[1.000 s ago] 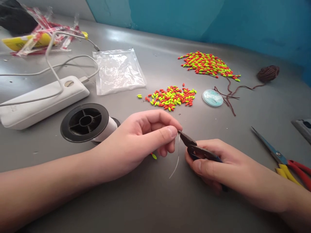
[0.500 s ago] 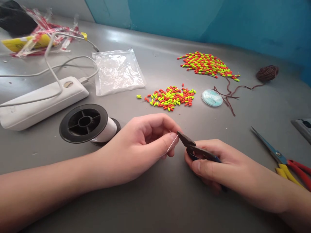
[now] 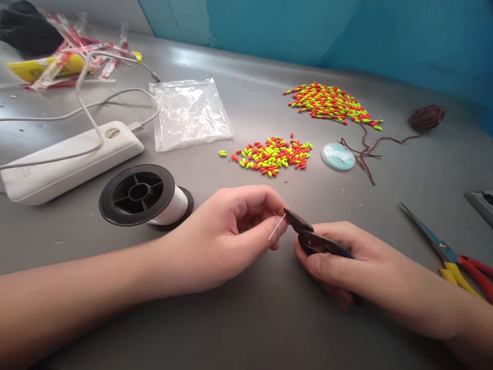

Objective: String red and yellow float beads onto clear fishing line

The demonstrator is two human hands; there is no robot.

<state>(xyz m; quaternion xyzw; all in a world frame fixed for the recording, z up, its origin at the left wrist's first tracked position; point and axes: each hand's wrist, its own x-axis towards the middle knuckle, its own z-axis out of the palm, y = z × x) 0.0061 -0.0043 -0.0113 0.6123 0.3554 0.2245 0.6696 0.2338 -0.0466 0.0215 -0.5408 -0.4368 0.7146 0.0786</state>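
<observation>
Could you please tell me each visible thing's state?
Pliers: jaws seemingly closed
Right hand: gripping pliers
Left hand: pinching at pliers' tip
White line: crossing left thumb
Scissors: lying, apparently closed
Spool: upright, wound
Power bank: plugged in
Plastic bag: flat
Blue disc: flat
Yarn ball: partly unwound
Beads: in two piles

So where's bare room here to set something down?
Bare: near-side tabletop bordered by the left hand and right hand; also between yarn ball and scissors. Crowded: the left side, with spool, power bank, cable and plastic strips.
</observation>
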